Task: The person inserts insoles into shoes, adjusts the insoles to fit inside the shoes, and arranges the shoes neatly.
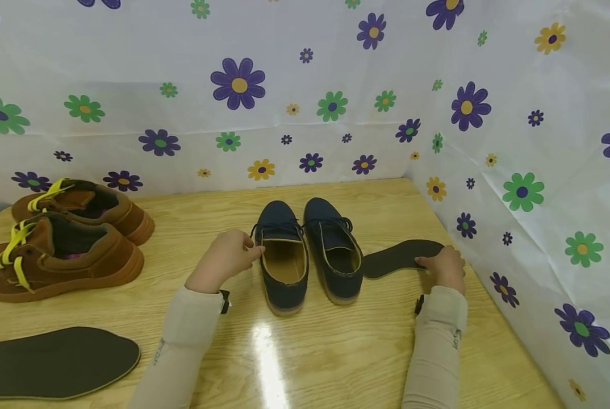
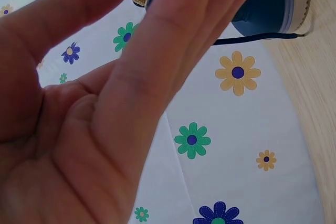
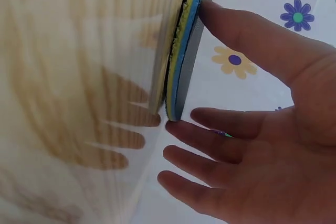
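A pair of navy lace-up shoes stands at the middle of the table, toes away from me. At the left shoe [image 1: 287, 289], the left hand [image 1: 228, 255] has its thumb at the collar's inner side and fingers along the outside, pinching the rim; the left wrist view shows tan lining beside the thumb. To the right of the right shoe [image 1: 343, 278] lies a dark insole [image 1: 394, 257]. The right hand [image 1: 445, 267] touches its far right end, thumb on top, the other fingers loosely spread at the tip. Layered blue and yellow edges of the insole show in the right wrist view.
Two brown shoes [image 1: 90, 255] with yellow laces stand at the left. Another dark insole [image 1: 65, 363] lies at the front left. Flower-printed white sheets [image 1: 284, 34] rise behind the table [image 1: 305, 363] and along its right side.
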Available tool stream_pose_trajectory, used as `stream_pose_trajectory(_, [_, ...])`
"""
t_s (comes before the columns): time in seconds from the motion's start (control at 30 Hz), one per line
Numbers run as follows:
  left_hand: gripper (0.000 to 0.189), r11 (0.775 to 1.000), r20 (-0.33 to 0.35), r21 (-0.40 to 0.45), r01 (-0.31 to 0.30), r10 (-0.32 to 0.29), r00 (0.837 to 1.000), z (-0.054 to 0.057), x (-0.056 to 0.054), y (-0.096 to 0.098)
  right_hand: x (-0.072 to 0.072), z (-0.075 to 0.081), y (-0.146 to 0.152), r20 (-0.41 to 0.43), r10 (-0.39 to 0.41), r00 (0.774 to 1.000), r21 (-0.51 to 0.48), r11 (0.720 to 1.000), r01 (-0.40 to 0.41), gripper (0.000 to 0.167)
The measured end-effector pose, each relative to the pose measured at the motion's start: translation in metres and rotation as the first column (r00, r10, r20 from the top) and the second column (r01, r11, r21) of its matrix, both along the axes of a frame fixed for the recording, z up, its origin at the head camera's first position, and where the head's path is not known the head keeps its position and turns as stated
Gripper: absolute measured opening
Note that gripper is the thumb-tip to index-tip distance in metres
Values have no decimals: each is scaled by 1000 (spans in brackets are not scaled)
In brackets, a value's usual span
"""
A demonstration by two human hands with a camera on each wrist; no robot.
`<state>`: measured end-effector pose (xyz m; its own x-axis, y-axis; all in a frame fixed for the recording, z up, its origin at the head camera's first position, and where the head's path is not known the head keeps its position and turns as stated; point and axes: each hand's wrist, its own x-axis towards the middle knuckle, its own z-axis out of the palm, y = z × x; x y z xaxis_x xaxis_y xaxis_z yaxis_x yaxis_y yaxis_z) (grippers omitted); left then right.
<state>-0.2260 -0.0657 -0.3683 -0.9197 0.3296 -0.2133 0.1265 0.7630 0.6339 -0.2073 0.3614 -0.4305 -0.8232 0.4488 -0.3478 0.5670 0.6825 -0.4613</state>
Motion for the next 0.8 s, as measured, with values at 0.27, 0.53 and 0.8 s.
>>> stream_pose_trajectory(0.27, [42,1000,-9,-8,-3,3,1000,1,0,-1,-2,-1,-4,-178,-48,983,6,999,50,91])
stream_pose_trajectory(0.53, [40,1000,-22,5,-6,6,1000,3,2,-1,-2,0,-2,-253,-63,965,-18,998,61,76])
stream_pose_trajectory(0.8, [38,1000,-6,28,-4,5,1000,8,4,-2,4,35,-15,-482,-83,872,-146,989,14,45])
